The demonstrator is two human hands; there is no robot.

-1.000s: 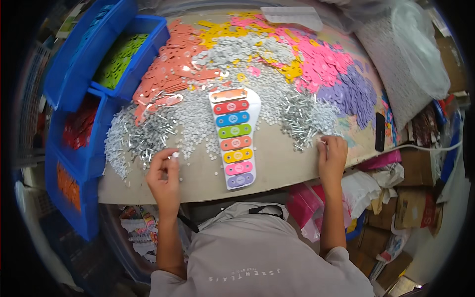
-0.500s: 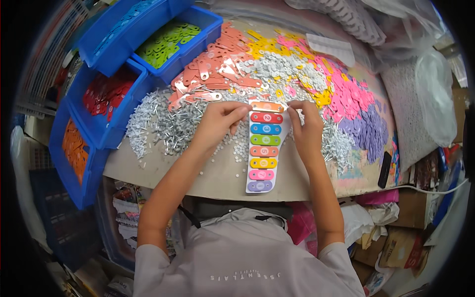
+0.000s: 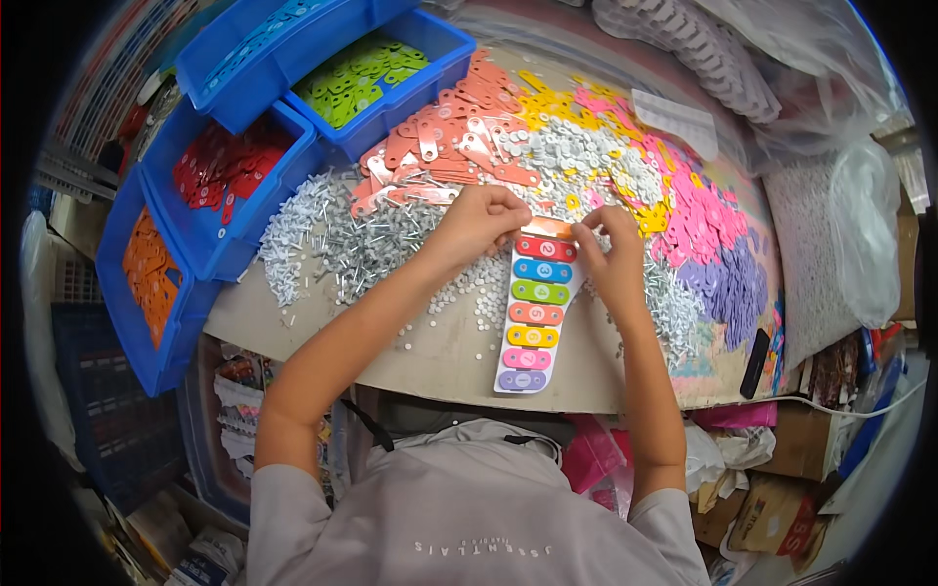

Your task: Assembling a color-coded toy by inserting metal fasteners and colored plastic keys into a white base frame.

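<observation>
A white card carries a column of short coloured plastic strips with rounded ends, among them a blue strip and a purple strip. At its far end is an orange strip. My left hand is closed, thumb and fingers pinched at the left end of the orange strip, partly covering it. My right hand is closed in a pinch at the strip's right end and the card's upper right edge. Whether a small pin sits in either pinch is hidden.
Silver pins, white pins and white caps lie in heaps. Beyond are salmon strips, yellow strips, pink strips and purple strips. Blue bins at left hold red, orange, green and blue strips.
The whole view has shifted slightly. My left fingers have moved right, onto the orange strip's left end. My right fingers have come down along the strip's right end. The card is tilted a little more.
</observation>
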